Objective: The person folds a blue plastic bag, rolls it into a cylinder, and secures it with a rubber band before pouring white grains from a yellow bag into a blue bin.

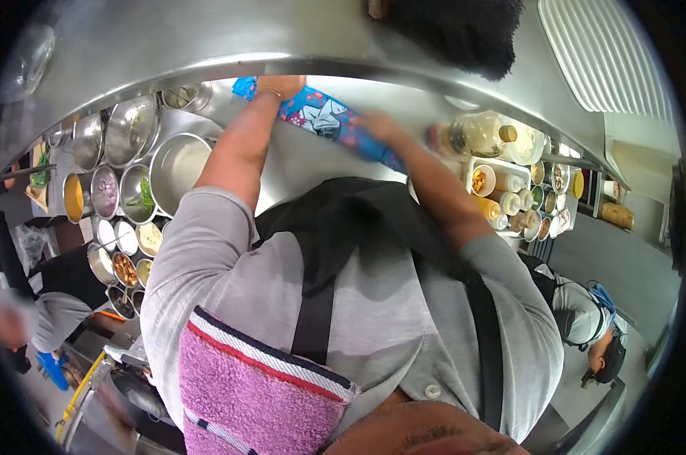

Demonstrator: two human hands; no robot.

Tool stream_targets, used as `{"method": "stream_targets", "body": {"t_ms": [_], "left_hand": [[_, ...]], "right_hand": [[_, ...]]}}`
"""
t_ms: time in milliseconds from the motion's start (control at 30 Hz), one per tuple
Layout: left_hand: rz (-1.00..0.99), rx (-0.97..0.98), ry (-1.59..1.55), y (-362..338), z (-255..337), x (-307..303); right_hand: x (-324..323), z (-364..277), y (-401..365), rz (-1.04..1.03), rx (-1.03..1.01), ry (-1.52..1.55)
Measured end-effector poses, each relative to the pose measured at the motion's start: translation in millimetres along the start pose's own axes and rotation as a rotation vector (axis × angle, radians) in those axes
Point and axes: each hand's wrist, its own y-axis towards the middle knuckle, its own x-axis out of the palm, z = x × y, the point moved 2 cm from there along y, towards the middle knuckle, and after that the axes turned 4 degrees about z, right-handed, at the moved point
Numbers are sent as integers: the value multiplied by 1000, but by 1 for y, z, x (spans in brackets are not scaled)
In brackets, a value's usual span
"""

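Two bare hands meet on one long, blue printed packet (pixel 324 115), which slants over the steel counter (pixel 293 163) just beyond the black apron (pixel 343 208). From here I make out pink flowers and a pale, fish-like picture on it. The left hand (pixel 284 85) is on its far portion, perhaps to steady it; the shelf (pixel 206 34) edge hides those fingers, so I can't tell whether they are clamped or apart. The right hand (pixel 377 127) is at the nearer half, blurred; whether its fingers grip or merely press I can't tell either. Spreading the hands along the length would keep something so long from swinging.

To the left stand a deep steel pot (pixel 182 165) and, beside it, bowls holding green leaves (pixel 143 196) and chopped purple onion (pixel 108 191), ranked close, I'd guess, for easy reach. To the right, squeeze bottles (pixel 510 202) crowd a white tray (pixel 470 168), probably grouped so they don't topple, with a big clear bottle (pixel 475 135) lying tilted near them. A pink towel (pixel 259 387) hangs over the left of the chest, presumably handy for wiping.
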Motion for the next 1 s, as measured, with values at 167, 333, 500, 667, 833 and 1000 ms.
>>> {"method": "stream_targets", "body": {"t_ms": [167, 333, 500, 667, 833, 1000], "left_hand": [[-9, 205, -162, -41, 82, -29], [96, 433, -209, -132, 134, -2], [116, 401, -85, -154, 138, 31], [31, 364, -117, -174, 135, 45], [108, 271, -341, -166, 119, 16], [-103, -248, -552, -142, 114, -7]], "right_hand": [[47, 88, 26, 38, 43, 57], [37, 88, 19, 29, 404, 370], [-43, -35, -11, -273, -30, 301], [-26, -97, -5, -539, 2, 1029], [19, -43, 40, -711, 243, 1155], [14, -42, 33, -337, 102, 1190]]}}
